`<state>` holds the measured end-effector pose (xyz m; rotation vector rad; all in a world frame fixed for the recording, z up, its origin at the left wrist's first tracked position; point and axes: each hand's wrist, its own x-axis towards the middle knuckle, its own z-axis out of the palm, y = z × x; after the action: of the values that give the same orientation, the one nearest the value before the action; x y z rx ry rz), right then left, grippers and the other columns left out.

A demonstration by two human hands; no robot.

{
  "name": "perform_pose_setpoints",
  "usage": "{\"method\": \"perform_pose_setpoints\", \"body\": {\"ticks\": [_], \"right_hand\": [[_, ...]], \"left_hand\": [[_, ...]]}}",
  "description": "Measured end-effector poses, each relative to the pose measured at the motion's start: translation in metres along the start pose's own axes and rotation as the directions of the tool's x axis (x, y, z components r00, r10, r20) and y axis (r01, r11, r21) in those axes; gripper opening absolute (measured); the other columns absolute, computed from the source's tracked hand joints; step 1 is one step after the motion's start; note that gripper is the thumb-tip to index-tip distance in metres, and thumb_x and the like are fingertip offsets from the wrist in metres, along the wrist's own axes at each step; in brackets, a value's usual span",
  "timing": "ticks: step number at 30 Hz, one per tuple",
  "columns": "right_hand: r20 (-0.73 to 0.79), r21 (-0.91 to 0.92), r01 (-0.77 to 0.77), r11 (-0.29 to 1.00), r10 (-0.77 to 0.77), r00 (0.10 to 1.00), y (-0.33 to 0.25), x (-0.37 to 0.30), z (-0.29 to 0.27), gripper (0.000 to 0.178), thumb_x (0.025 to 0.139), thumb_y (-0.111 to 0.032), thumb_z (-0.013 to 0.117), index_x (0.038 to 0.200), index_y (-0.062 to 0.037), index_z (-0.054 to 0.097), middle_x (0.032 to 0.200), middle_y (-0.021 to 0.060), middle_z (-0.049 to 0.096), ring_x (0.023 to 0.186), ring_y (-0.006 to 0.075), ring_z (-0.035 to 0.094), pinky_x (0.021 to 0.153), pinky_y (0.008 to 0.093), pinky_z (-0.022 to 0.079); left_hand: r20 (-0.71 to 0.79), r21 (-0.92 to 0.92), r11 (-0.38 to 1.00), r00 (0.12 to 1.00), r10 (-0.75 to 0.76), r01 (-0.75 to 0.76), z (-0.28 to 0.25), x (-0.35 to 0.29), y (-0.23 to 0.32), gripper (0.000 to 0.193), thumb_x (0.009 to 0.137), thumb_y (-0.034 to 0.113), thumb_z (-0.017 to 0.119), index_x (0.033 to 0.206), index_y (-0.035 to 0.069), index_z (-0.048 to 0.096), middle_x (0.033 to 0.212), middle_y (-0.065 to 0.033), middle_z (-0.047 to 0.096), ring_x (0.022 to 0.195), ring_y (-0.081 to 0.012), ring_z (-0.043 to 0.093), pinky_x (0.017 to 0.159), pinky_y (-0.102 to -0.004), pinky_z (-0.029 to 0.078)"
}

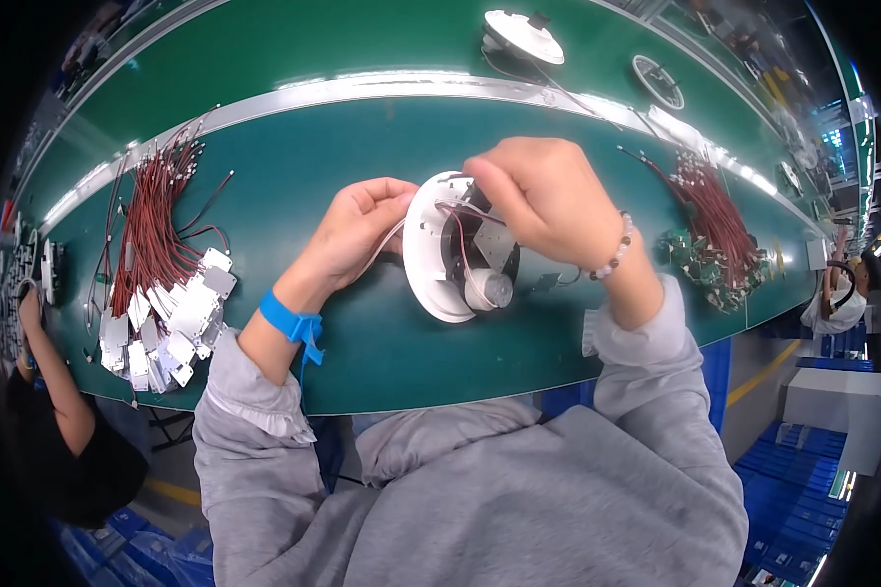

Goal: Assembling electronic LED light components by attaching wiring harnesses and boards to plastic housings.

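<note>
A round white housing (427,256) with a black inner frame is held tilted above the green bench, its open inside facing right. A small silver-and-white motor (489,290) sits at its lower part, with thin red and white wires running across the inside. My left hand (354,233) pinches the housing's left rim, a pale wire passing by its thumb. My right hand (548,201) is closed at the top right edge, thumb and fingers bent over the wires there; what they pinch is hidden. A small green circuit board (550,283) on a wire hangs or lies just below my right wrist.
White flat modules (188,311) with red-black wires lie in a heap at left. Green circuit boards (717,272) with red wires are piled at right. On the far green belt (382,39) stand a white round unit (525,37) and a ring-shaped part (658,82). Another person's arm (57,377) shows far left.
</note>
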<state>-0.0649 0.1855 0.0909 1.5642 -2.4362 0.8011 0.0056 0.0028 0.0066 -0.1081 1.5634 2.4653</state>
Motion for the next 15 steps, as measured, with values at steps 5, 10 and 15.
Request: {"method": "perform_pose_setpoints", "body": {"ticks": [5,10,15], "right_hand": [[0.019,0.065,0.045,0.997,-0.046,0.999,0.003,-0.002,0.005,0.005,0.067,-0.006,0.060,0.069,-0.0033,0.062,0.060,0.0084,0.052,0.050,0.0215,0.050,0.045,0.0288,0.039],[0.023,0.059,0.063,0.996,-0.064,0.998,-0.002,0.000,0.009,0.004,0.065,-0.006,0.061,0.066,-0.0032,0.061,0.059,0.0074,0.051,0.050,0.0213,0.049,0.045,0.0291,0.039],[0.144,-0.115,0.121,0.986,-0.104,0.984,-0.012,0.011,0.008,0.006,0.062,-0.006,0.060,0.060,-0.0006,0.058,0.058,0.0091,0.050,0.051,0.0253,0.049,0.046,0.0322,0.039]], "left_hand": [[0.000,-0.021,0.999,0.999,0.039,-0.039,0.000,-0.003,-0.001,0.021,0.083,0.012,0.049,0.098,-0.004,0.050,0.088,-0.0104,0.057,0.075,-0.0140,0.058,0.062,-0.0249,0.050],[0.010,-0.010,0.997,0.997,0.071,-0.071,-0.002,-0.007,-0.002,0.022,0.082,0.008,0.049,0.101,-0.005,0.050,0.092,-0.0113,0.057,0.079,-0.0143,0.057,0.066,-0.0256,0.049],[0.004,0.049,0.997,0.998,0.064,-0.065,0.001,-0.012,0.003,0.024,0.080,0.006,0.052,0.102,-0.005,0.051,0.094,-0.0112,0.057,0.079,-0.0138,0.057,0.070,-0.0247,0.047]]}}
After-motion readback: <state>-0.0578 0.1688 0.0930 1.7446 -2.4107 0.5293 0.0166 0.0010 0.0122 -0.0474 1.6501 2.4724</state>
